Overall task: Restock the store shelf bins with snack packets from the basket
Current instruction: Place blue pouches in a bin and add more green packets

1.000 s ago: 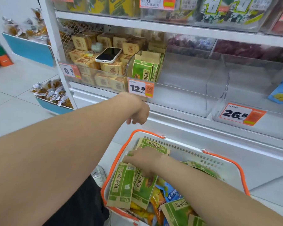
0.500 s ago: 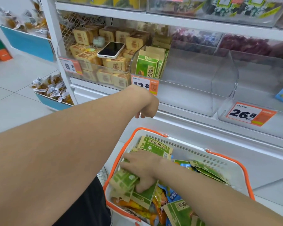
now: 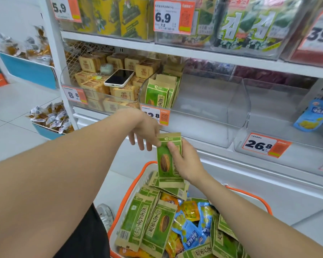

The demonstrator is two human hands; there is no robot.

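The green seed packet (image 3: 168, 159) is upright near the middle of the frame, just above the basket (image 3: 138, 185) and below the shelf edge. The right grip (image 3: 186, 164) pinches it from the right side, thumb on the front face and fingers wrapped behind. There might be a second packet tucked under it, can't tell for sure. The left grip (image 3: 145, 132) hangs with fingers spread and relaxed, fingertips right at the packet's top left corner, touching or nearly so.

Handling-wise I'd guess these are light, flat, papery pouches. They look stiff enough to stand on edge, a bit crinkly, not fragile, and probably slidey against each other in a stack. Holding the long side edges around mid-height seems the way to go, so it drops in upright like the ones already shelved.

The target looks like the clear bin (image 3: 213, 112) above centre, the one with the 12.8 tag (image 3: 155, 116), where matching packets (image 3: 157, 94) stand bunched at its left end. The bin's front lip has to be cleared on the way in, and the left forearm crosses just in front of it.

Other stuff around: a phone (image 3: 119, 77) lying on tan boxes (image 3: 93, 86) in the bin to the left, a blue packet (image 3: 310, 118) in the bin at far right, and more green, blue and yellow packets piled in the basket at the bottom.
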